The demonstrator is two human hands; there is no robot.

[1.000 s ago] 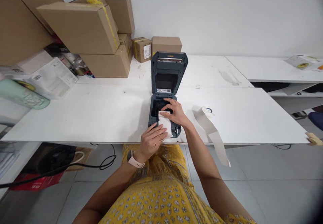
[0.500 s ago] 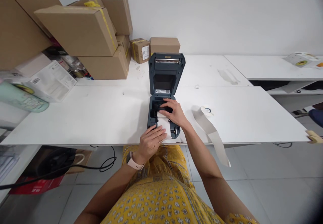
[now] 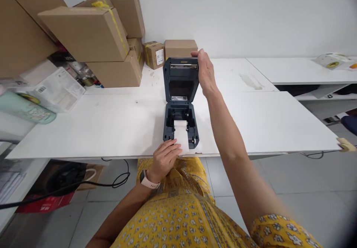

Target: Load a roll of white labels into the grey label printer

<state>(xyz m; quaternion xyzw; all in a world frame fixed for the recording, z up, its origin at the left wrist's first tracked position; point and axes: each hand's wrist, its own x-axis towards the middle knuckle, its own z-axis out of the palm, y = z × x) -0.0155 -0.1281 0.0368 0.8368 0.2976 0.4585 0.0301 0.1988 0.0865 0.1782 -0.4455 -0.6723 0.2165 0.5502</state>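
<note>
Left hand (image 3: pixel 165 158): fingers side by side on the near end of the paper (image 3: pixel 181 132); pinch hidden.
Paper: in the printer (image 3: pixel 168 132), strip already laid over its front edge.
Lid (image 3: pixel 181 76): raised, not yet down.
Right hand (image 3: pixel 205 71): fingers bent over the lid's corner; pinch unclear.

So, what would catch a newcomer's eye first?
Probably the label printer open on the white table, the right hand at a top corner of its raised lid. At the front, the left hand rests on the white paper strip. Cardboard boxes are stacked at the back left.
</note>
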